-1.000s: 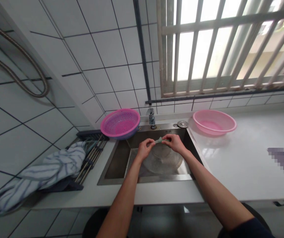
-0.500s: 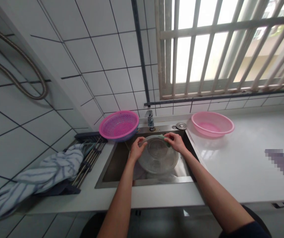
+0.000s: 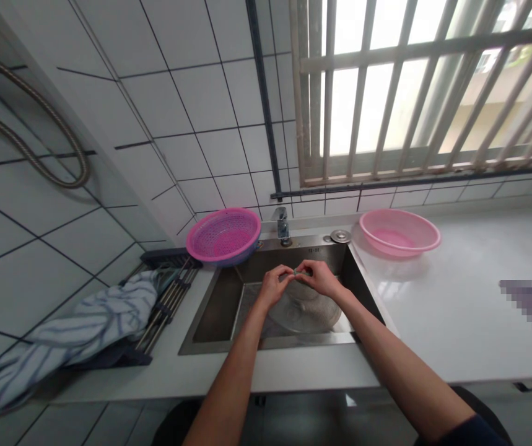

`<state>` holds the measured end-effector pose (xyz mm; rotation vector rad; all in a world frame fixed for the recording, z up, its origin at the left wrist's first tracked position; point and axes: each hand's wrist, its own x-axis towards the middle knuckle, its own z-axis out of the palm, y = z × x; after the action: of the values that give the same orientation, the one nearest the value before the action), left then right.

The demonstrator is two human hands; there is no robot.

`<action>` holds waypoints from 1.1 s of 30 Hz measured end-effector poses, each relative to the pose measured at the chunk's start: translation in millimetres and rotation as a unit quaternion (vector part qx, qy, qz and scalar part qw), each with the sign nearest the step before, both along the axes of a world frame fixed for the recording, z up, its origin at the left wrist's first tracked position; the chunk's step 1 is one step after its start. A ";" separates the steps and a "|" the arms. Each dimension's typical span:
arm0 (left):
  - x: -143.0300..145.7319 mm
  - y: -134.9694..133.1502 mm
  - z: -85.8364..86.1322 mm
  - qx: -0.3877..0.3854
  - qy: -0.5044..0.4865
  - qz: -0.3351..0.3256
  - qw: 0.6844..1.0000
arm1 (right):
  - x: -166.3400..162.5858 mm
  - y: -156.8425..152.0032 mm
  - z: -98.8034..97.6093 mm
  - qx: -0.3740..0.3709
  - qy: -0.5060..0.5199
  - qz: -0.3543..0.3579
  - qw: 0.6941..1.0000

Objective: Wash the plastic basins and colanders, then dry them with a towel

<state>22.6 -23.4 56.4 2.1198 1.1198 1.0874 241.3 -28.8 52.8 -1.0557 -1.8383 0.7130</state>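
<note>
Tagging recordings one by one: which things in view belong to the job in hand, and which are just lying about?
Likely in the job:
small green piece between left hand and right hand
clear round ribbed object, below
rectangular stainless-steel sink

Likely lying about:
bright-pink perforated plastic basket
pale-pink round plastic basin
blue-striped white cloth

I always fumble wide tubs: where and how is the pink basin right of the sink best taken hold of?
Best, I'd judge, by the near part of its rim, coming from the front of the counter, thumb inside and fingers beneath. The pink basin stands open side up with its rim flaring outward, and its far side faces the tiled wall. The right hand is the nearer one.
</note>
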 end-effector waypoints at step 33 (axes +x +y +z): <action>-8.5 3.1 0.3 0.030 -0.062 0.048 0.996 | 9.7 2.2 1.7 -0.001 -0.013 -0.034 0.999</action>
<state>14.1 -20.4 56.7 2.0297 1.1533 1.2932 251.0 -26.6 54.5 -1.1286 -1.8153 0.6627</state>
